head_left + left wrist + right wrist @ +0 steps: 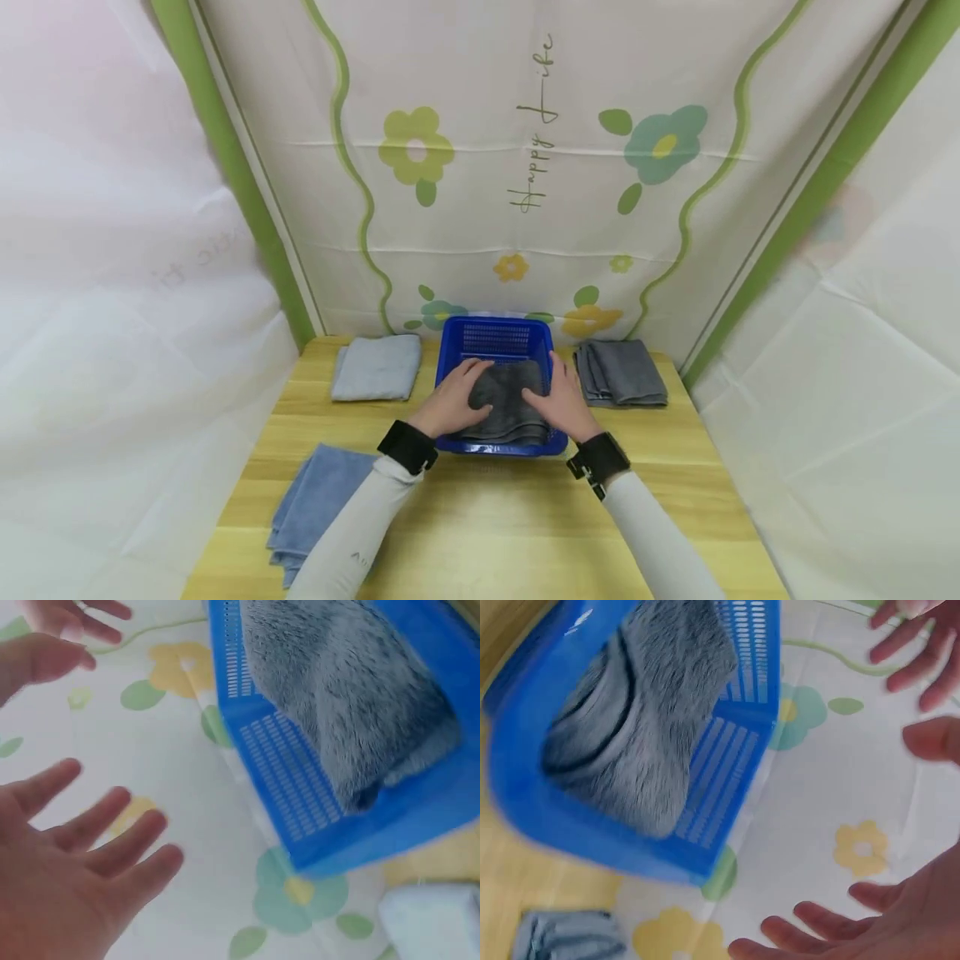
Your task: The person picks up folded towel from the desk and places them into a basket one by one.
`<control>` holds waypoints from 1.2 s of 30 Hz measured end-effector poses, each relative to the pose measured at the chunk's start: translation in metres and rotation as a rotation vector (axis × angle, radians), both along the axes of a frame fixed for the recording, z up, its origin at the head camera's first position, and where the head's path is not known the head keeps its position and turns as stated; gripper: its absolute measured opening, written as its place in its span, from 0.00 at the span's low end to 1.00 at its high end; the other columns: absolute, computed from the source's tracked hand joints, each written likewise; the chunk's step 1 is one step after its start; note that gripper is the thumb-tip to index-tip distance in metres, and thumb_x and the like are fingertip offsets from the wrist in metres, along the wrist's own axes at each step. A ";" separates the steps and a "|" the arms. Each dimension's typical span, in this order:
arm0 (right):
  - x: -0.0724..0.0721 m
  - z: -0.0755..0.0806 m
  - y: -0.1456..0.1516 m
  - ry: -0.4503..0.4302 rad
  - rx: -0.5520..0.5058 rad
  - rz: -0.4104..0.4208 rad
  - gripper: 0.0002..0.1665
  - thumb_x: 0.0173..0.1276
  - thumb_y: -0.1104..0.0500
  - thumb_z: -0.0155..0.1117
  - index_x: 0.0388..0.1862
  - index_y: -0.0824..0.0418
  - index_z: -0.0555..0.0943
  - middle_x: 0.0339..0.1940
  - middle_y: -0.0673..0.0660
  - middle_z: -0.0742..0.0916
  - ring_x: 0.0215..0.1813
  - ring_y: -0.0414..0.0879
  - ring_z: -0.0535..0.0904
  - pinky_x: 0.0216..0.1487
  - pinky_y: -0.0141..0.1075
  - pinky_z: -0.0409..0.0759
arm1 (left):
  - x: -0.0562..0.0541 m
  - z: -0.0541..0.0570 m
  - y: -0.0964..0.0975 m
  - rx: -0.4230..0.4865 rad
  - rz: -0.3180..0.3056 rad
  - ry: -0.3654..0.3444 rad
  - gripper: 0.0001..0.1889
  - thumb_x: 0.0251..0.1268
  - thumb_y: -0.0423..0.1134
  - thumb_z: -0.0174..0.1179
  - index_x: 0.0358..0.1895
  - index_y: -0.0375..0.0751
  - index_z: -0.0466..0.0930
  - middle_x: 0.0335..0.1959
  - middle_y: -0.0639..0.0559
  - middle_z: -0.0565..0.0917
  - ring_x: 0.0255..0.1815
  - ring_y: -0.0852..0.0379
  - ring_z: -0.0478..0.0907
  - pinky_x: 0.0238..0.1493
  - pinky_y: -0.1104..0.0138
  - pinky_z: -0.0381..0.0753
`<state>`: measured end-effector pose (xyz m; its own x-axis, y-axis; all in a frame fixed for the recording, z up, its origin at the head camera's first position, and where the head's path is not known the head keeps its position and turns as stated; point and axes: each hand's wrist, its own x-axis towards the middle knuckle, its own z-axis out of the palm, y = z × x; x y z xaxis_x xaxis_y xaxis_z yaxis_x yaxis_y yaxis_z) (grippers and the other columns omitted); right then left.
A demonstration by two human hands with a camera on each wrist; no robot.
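A folded dark grey towel lies in the blue plastic basket, which stands at the back middle of the table. In the head view my left hand overlaps the basket's left side and the towel's edge, thumb toward the towel. Opposite it, my right hand is at the basket's right side. Both wrist views show the hands with fingers spread and nothing gripped: the left hand and the right hand appear apart from the plush towel.
Left of the basket lies a folded pale grey towel; to its right is a folded dark grey one. A blue folded stack rests at the front left, partly behind the left sleeve. A printed curtain hangs behind the wooden table.
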<state>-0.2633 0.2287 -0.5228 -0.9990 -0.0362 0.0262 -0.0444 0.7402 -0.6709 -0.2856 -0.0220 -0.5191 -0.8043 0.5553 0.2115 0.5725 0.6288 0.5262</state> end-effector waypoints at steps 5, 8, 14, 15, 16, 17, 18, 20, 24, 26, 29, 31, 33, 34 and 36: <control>0.020 -0.013 0.005 0.152 0.137 0.047 0.61 0.61 0.40 0.72 0.83 0.61 0.51 0.77 0.73 0.62 0.76 0.72 0.58 0.70 0.68 0.64 | 0.023 -0.009 -0.017 -0.030 0.033 0.209 0.42 0.57 0.47 0.74 0.76 0.48 0.66 0.73 0.39 0.69 0.73 0.38 0.68 0.70 0.44 0.71; 0.029 -0.026 0.013 0.229 0.200 0.061 0.60 0.59 0.42 0.74 0.80 0.65 0.57 0.74 0.74 0.66 0.73 0.72 0.63 0.68 0.68 0.65 | 0.033 -0.022 -0.024 -0.058 0.063 0.260 0.43 0.54 0.47 0.76 0.75 0.49 0.68 0.72 0.40 0.71 0.72 0.38 0.68 0.69 0.43 0.71; 0.025 -0.054 0.047 0.256 0.227 0.012 0.56 0.62 0.44 0.72 0.79 0.69 0.57 0.72 0.77 0.65 0.72 0.74 0.62 0.68 0.68 0.63 | 0.047 -0.064 -0.032 -0.134 0.094 0.294 0.42 0.57 0.50 0.74 0.76 0.49 0.67 0.72 0.40 0.71 0.73 0.33 0.67 0.71 0.41 0.69; 0.022 -0.059 0.055 0.246 0.220 -0.001 0.57 0.63 0.44 0.71 0.80 0.69 0.55 0.73 0.77 0.63 0.72 0.74 0.61 0.69 0.68 0.62 | 0.049 -0.071 -0.033 -0.140 0.095 0.294 0.42 0.57 0.50 0.73 0.76 0.49 0.67 0.73 0.40 0.71 0.73 0.33 0.66 0.71 0.40 0.68; 0.017 -0.064 0.063 0.240 0.209 -0.016 0.57 0.64 0.45 0.71 0.80 0.69 0.54 0.73 0.78 0.62 0.73 0.75 0.59 0.69 0.69 0.62 | 0.051 -0.077 -0.033 -0.139 0.096 0.295 0.42 0.58 0.50 0.73 0.76 0.48 0.67 0.73 0.40 0.71 0.73 0.32 0.66 0.71 0.39 0.68; 0.013 -0.068 0.072 0.238 0.195 -0.032 0.57 0.65 0.46 0.70 0.80 0.70 0.52 0.74 0.79 0.61 0.73 0.76 0.58 0.69 0.69 0.61 | 0.053 -0.083 -0.034 -0.137 0.095 0.293 0.42 0.58 0.50 0.73 0.76 0.48 0.67 0.73 0.39 0.71 0.73 0.31 0.66 0.71 0.38 0.67; 0.007 -0.074 0.082 0.233 0.186 -0.051 0.57 0.66 0.46 0.69 0.81 0.70 0.50 0.74 0.79 0.60 0.74 0.76 0.56 0.70 0.69 0.60 | 0.055 -0.088 -0.034 -0.140 0.097 0.296 0.41 0.58 0.50 0.73 0.76 0.48 0.67 0.73 0.40 0.71 0.73 0.31 0.66 0.70 0.37 0.67; -0.004 -0.086 0.103 0.256 0.167 -0.098 0.55 0.68 0.48 0.67 0.81 0.71 0.49 0.74 0.79 0.59 0.73 0.78 0.56 0.69 0.69 0.60 | 0.059 -0.098 -0.035 -0.144 0.097 0.291 0.40 0.59 0.49 0.72 0.76 0.48 0.68 0.73 0.40 0.71 0.73 0.30 0.66 0.70 0.36 0.66; -0.025 -0.108 0.147 0.327 0.152 -0.220 0.49 0.70 0.53 0.62 0.78 0.76 0.52 0.71 0.83 0.62 0.68 0.81 0.59 0.66 0.70 0.61 | 0.065 -0.112 -0.034 -0.161 0.096 0.296 0.36 0.61 0.48 0.69 0.74 0.47 0.71 0.72 0.41 0.73 0.72 0.31 0.67 0.72 0.35 0.63; -0.033 -0.115 0.166 0.320 0.129 -0.290 0.47 0.70 0.55 0.60 0.77 0.78 0.52 0.69 0.85 0.63 0.67 0.82 0.59 0.65 0.71 0.61 | 0.067 -0.116 -0.032 -0.165 0.094 0.306 0.36 0.59 0.47 0.70 0.72 0.46 0.72 0.71 0.41 0.74 0.72 0.32 0.68 0.73 0.35 0.61; -0.040 -0.124 0.192 0.226 0.074 -0.392 0.47 0.73 0.53 0.56 0.76 0.81 0.49 0.69 0.88 0.61 0.68 0.84 0.57 0.67 0.72 0.59 | 0.070 -0.120 -0.029 -0.186 0.097 0.315 0.36 0.58 0.47 0.71 0.71 0.45 0.73 0.70 0.42 0.75 0.72 0.34 0.69 0.73 0.34 0.59; -0.040 -0.129 0.206 0.112 -0.007 -0.467 0.49 0.76 0.50 0.52 0.77 0.81 0.44 0.70 0.89 0.58 0.70 0.84 0.54 0.70 0.71 0.56 | 0.072 -0.121 -0.027 -0.207 0.095 0.302 0.37 0.57 0.47 0.72 0.72 0.46 0.72 0.70 0.43 0.75 0.72 0.35 0.69 0.73 0.34 0.58; -0.038 -0.133 0.216 -0.004 -0.090 -0.531 0.52 0.78 0.45 0.47 0.78 0.82 0.39 0.71 0.90 0.54 0.72 0.84 0.51 0.72 0.70 0.53 | 0.075 -0.123 -0.026 -0.230 0.089 0.270 0.37 0.59 0.47 0.71 0.73 0.47 0.71 0.71 0.44 0.75 0.73 0.36 0.68 0.74 0.34 0.57; -0.040 -0.133 0.219 -0.049 -0.131 -0.558 0.53 0.78 0.43 0.45 0.77 0.82 0.37 0.72 0.90 0.53 0.72 0.84 0.50 0.73 0.70 0.53 | 0.075 -0.122 -0.026 -0.240 0.089 0.253 0.37 0.60 0.47 0.70 0.73 0.47 0.70 0.71 0.45 0.74 0.73 0.37 0.67 0.75 0.35 0.56; -0.043 -0.134 0.223 -0.115 -0.185 -0.597 0.55 0.78 0.40 0.41 0.77 0.83 0.35 0.72 0.90 0.52 0.73 0.84 0.50 0.74 0.69 0.53 | 0.075 -0.123 -0.025 -0.260 0.088 0.226 0.37 0.61 0.47 0.69 0.74 0.48 0.69 0.72 0.46 0.73 0.74 0.37 0.67 0.75 0.35 0.55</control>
<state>-0.3068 0.4519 -0.6567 -0.8423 0.5232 -0.1299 0.4201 0.4862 -0.7662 -0.2106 -0.0474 -0.6425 -0.8002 0.5448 0.2506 0.5942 0.7768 0.2085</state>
